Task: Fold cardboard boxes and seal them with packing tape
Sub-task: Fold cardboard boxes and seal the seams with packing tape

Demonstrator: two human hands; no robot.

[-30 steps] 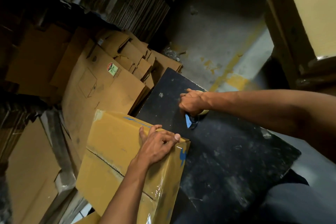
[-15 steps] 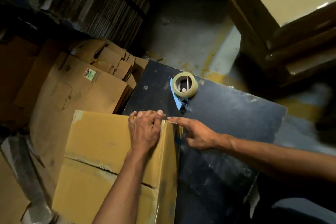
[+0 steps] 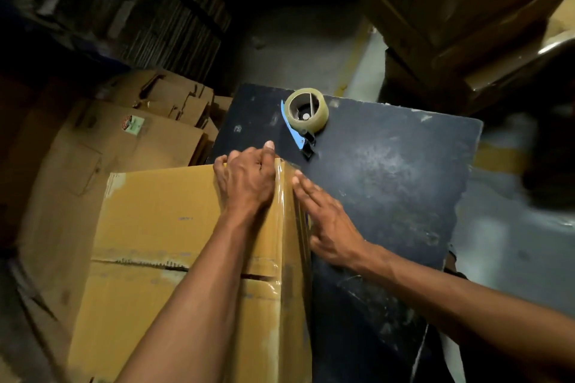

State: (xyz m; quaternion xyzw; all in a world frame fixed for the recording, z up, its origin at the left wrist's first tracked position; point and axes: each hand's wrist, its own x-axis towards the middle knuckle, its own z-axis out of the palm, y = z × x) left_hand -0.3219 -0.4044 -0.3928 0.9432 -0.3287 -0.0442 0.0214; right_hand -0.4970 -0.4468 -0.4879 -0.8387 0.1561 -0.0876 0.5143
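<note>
A: The box stands against the left edge of the black table, with a strip of clear tape running along its right top edge. The left hand lies on top at the far corner, fingers bent over the far edge and holding the box. The right hand lies flat against the box's right side, fingers straight, gripping nothing.

B: So what could go wrong?

A: The tape looks wrinkled and shiny near the corner. If the right hand rubs it down unevenly, it may trap a crease, and the strip would probably lift there.

B: And the seam across the top?

A: It shows a dark gap left of the forearm. Tape seems to cover only the right part, so the flaps could spring open if the box is lifted like this.

B: The dispenser?

A: It sits alone on the far part of the table, near the edge, well apart from both hands. A shove of the box toward it could knock it off, onto the floor or the flat cartons to the left
</note>
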